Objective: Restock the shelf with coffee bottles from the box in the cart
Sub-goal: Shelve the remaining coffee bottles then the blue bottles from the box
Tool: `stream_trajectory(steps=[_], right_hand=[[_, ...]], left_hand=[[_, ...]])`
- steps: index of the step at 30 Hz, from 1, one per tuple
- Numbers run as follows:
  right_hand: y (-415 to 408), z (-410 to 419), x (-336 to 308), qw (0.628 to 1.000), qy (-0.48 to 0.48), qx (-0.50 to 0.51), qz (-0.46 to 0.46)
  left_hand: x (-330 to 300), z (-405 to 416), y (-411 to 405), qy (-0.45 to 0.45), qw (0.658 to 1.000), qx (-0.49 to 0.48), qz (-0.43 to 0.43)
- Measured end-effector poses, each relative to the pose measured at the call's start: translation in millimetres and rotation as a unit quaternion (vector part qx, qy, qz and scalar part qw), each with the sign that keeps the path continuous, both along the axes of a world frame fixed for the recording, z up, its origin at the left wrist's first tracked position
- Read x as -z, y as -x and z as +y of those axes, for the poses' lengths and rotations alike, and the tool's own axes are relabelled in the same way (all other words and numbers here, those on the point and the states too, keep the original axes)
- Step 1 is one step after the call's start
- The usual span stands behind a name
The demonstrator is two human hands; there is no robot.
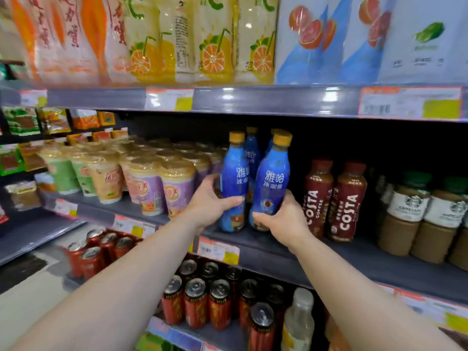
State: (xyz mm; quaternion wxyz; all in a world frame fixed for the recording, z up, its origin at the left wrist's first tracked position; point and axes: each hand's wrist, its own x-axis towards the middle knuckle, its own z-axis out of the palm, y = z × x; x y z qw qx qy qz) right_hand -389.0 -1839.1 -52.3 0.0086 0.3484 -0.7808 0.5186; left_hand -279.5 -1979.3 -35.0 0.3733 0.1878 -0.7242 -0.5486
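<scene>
Two blue coffee bottles are in play right now, one per hand, both standing upright at mid-frame on the middle shelf point(266, 245). My left hand point(211, 200) is wrapped around the lower body of the left blue bottle point(234, 183), thumb across the front. My right hand point(283, 216) is closed around the base of the right blue bottle point(272, 184), fingers curled in from the right side.

Both bottles have their long axis vertical, yellow caps up, bases at or just above the shelf board. I honestly can't tell if they're fully set down. Behind them, deeper in the same slot, there are more blue bottles point(252, 148), so this lane runs front to back.

The thing the next move hangs on, I reckon: the open lane lies straight away from both hands, between the milk tea cups point(177, 188) to the left and the Costa bottles point(334, 198) to the right. The right bottle sits just beside the Costa ones, so that side has less slack. Each hand is equally near its own bottle. The cart and box aren't in view.
</scene>
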Motion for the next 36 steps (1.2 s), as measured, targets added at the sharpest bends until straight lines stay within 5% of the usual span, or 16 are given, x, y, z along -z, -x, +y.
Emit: stream_trajectory(steps=[10, 16, 23, 36], right_hand=[[7, -24, 9, 0.995, 0.025, 0.051, -0.079], [8, -25, 10, 0.988, 0.029, 0.047, -0.146], [15, -35, 14, 0.989, -0.006, 0.073, -0.13], [24, -51, 12, 0.985, -0.079, 0.131, -0.085]], left_hand=[[13, -44, 29, -0.03, 0.989, 0.14, -0.049], [29, -55, 31, 0.031, 0.985, 0.078, -0.151], [26, -57, 38, 0.02, 0.98, 0.127, -0.153], [34, -56, 57, 0.041, 0.987, 0.036, -0.151]])
